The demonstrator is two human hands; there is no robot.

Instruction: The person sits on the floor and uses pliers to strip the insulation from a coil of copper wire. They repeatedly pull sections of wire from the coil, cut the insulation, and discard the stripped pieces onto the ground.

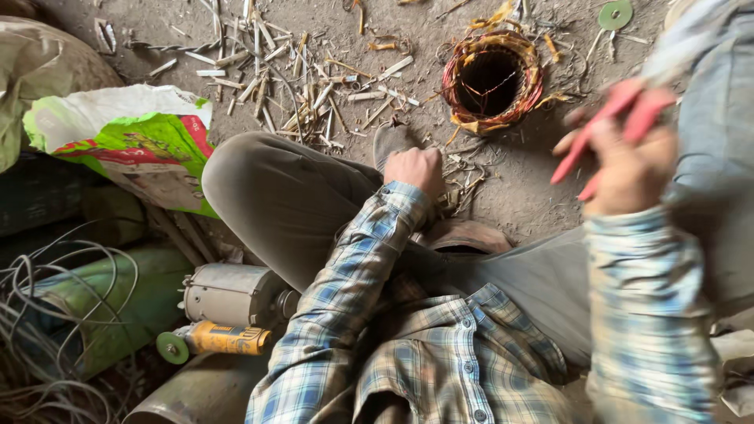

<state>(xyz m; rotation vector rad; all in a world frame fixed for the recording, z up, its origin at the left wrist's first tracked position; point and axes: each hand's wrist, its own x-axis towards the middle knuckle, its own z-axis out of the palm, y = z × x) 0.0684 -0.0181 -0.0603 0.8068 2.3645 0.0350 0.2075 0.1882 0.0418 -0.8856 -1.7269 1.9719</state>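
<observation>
Right hand (pixel 628 169) grips red-handled pliers (pixel 609 129) slanting up-right; left hand (pixel 414 169), fisted, rests by the shoe (pixel 393 141).

Dirt floor (pixel 534 188): wire coil (pixel 492 81), slot-paper scraps (pixel 290 78), sack (pixel 133 133), grinder (pixel 214 339).

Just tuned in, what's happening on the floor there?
A person in a plaid shirt sits cross-legged on a dusty floor. The right hand, blurred, grips red-handled pliers. The left hand rests closed by the knee, among scraps. A coil of reddish wire lies on the ground ahead, apart from both hands, with cut strips scattered beside it.
</observation>
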